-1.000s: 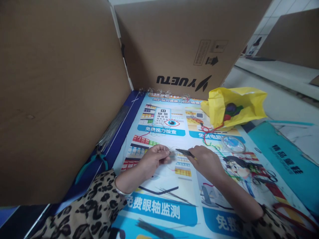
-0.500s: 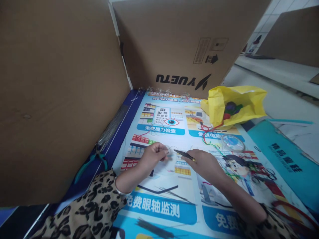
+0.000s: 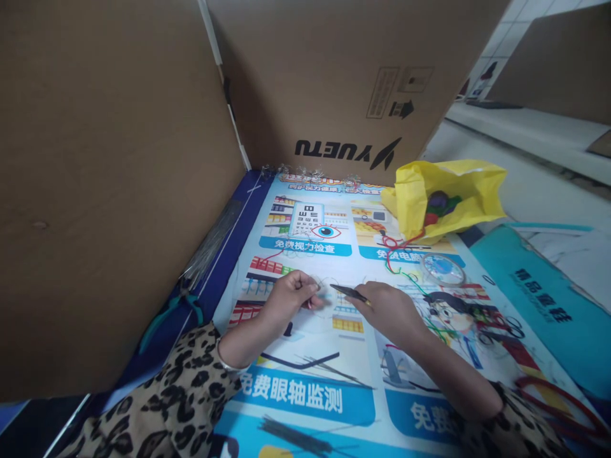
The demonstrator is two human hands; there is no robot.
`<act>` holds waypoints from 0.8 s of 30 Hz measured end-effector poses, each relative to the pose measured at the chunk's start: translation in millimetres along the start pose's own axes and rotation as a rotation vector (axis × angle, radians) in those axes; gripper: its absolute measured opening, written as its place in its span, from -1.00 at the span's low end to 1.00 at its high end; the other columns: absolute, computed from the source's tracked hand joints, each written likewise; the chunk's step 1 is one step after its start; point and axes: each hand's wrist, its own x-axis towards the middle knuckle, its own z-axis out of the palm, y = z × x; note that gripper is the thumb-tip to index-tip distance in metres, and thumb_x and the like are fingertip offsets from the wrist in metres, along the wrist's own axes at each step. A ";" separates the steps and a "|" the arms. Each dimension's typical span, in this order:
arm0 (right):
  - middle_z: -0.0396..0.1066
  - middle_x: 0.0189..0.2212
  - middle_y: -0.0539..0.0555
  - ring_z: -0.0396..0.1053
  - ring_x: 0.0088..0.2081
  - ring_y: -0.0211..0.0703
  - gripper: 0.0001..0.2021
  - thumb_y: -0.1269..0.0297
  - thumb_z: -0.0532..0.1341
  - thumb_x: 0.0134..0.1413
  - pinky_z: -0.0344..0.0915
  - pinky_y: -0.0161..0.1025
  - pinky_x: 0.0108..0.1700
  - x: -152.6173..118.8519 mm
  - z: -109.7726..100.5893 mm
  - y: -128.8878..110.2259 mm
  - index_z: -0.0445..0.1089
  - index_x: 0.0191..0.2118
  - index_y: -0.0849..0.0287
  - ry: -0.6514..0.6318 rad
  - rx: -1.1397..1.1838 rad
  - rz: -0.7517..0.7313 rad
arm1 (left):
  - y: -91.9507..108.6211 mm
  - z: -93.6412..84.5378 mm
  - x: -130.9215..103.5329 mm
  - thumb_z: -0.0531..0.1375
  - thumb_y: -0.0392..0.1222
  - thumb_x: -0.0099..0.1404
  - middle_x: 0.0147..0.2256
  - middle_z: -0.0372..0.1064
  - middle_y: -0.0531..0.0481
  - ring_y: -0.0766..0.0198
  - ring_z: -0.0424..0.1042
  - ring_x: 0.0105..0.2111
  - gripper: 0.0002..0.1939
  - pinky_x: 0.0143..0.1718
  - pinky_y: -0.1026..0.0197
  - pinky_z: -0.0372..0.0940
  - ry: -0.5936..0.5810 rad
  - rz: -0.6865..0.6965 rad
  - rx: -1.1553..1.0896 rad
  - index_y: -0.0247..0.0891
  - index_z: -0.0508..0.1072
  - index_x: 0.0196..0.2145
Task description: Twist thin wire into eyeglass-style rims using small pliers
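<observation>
My left hand (image 3: 290, 299) is closed in a pinch above the printed poster, thumb against fingers, on a thin wire (image 3: 327, 281) that curves out to the right. A bit of red shows under its fingertips. Facing it, my right hand (image 3: 392, 310) wraps round dark, pointed needle-nose pliers (image 3: 347, 292). Their tip points left towards the wire, a short way from the left fingers; whether it touches the wire I cannot tell. The pliers' handles are hidden in the palm.
Teal-handled pliers (image 3: 172, 312) and a bundle of wires (image 3: 212, 245) lie on the left. More dark wires (image 3: 296, 436) lie in front. Behind are a yellow bag (image 3: 415, 197), a tape roll (image 3: 443, 270) and red and green cords. Cardboard walls (image 3: 315, 76) stand left and behind.
The view has shifted slightly. The pliers' tip is turned a little, and the left fingers have rolled slightly, showing some red beneath them. Both hands keep their hold.
</observation>
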 end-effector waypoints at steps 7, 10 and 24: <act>0.41 -0.40 0.03 0.36 -0.32 -0.20 -0.69 0.05 -0.01 0.15 0.07 -0.33 -0.41 0.9 -1.9 4.8 0.38 -0.36 0.09 0.024 -0.011 -0.029 | 2.0 0.1 2.9 0.24 -0.25 0.03 -0.67 0.31 0.11 0.43 0.27 -0.68 -0.84 -0.61 0.38 0.12 0.042 0.040 0.090 -0.30 0.28 -0.51; 0.41 -0.39 0.04 0.36 -0.32 -0.19 -0.68 0.06 -0.02 0.16 0.07 -0.33 -0.41 1.1 -3.4 5.2 0.38 -0.36 0.10 0.015 -0.002 -0.028 | -0.3 -2.0 5.1 0.23 -0.26 0.03 -0.64 0.27 0.13 0.45 0.24 -0.68 -0.85 -0.63 0.39 0.11 0.020 0.049 0.143 -0.30 0.28 -0.52; 0.40 -0.41 0.04 0.34 -0.33 -0.19 -0.68 0.04 -0.01 0.15 0.07 -0.31 -0.42 2.3 1.0 9.5 0.39 -0.36 0.10 0.044 -0.032 -0.070 | -2.6 -4.7 6.9 0.23 -0.22 0.05 -0.67 0.29 0.12 0.43 0.27 -0.68 -0.83 -0.62 0.38 0.15 -0.017 0.042 0.148 -0.30 0.27 -0.51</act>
